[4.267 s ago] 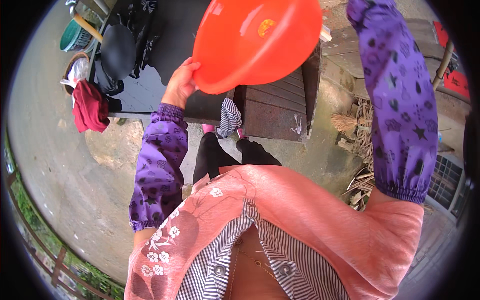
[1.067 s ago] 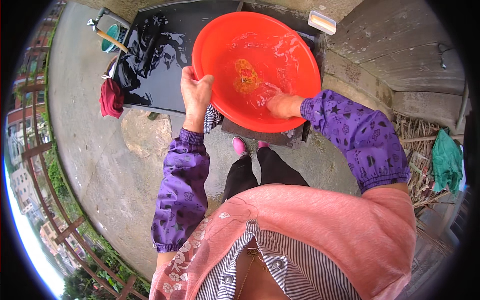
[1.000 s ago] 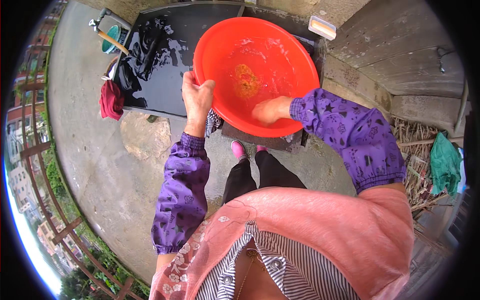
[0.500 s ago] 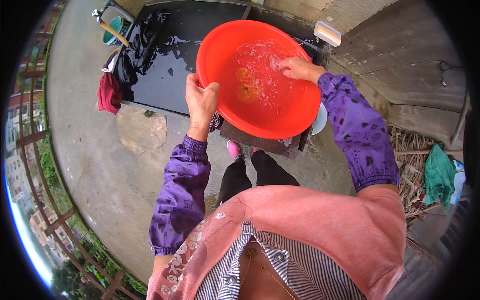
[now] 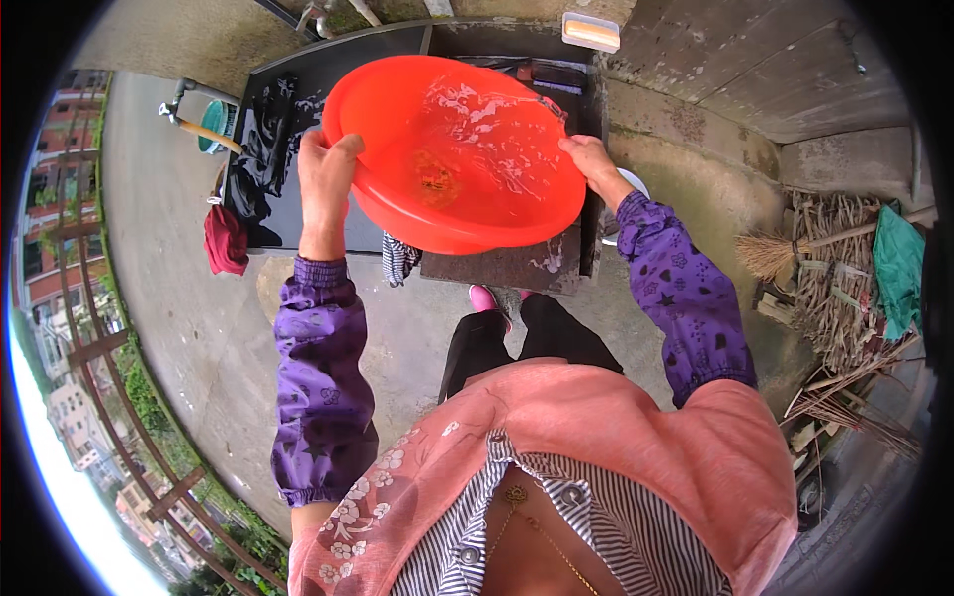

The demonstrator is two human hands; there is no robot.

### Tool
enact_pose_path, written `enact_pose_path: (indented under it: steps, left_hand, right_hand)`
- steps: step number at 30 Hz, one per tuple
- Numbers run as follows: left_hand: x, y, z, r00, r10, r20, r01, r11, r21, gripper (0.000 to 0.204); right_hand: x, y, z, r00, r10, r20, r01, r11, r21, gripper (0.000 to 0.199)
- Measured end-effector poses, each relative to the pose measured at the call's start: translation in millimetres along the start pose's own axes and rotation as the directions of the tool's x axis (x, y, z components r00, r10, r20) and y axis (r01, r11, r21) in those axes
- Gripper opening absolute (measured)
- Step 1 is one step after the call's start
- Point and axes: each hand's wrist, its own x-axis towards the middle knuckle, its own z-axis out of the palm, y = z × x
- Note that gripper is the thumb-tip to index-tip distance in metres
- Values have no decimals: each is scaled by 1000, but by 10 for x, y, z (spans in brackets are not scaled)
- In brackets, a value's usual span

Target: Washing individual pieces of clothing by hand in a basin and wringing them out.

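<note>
A large red plastic basin [image 5: 397,94] is held up in front of me, tilted, over the dark sink. Water lies inside it, with a yellowish pattern showing on its bottom. My left hand [image 5: 327,184] is closed on the left rim, thumb toward the inside. On the right rim, my right hand [image 5: 590,161] is closed too, its fingertips partly hidden by the rim. Purple patterned sleeve covers [image 5: 326,382] are on both forearms. Beneath and behind the basin stretches the black sink [image 5: 373,60], with soaked black cloth [image 5: 260,149] at its left.
A tap with a wooden-coloured spout [image 5: 204,132] and a green bucket [image 5: 216,124] stand left. Dark red cloth [image 5: 226,239] hangs at the sink's corner. A soap box [image 5: 591,32] sits on the back right ledge. A broom [image 5: 780,253] and bundled sticks [image 5: 835,258] lie right.
My right hand has left the water inside the basin and now grips its right rim. The basin has shifted left and tilted. The view has turned somewhat.
</note>
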Motion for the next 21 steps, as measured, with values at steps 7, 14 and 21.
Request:
enact_pose_path:
  steps: [7, 14, 21]
  left_hand:
    - [268, 1114, 129, 973, -98, 210, -3, 902, 433, 43]
    - [618, 902, -347, 930, -181, 319, 73, 944, 321, 35]
    - [157, -304, -365, 804, -226, 550, 410, 881, -237, 23]
  right_hand:
    - [-306, 3, 216, 958, 262, 119, -279, 946, 164, 28]
    - [-650, -92, 291, 910, 245, 334, -298, 947, 118, 19]
    - [-788, -1112, -581, 999, -37, -11, 35, 994, -101, 30]
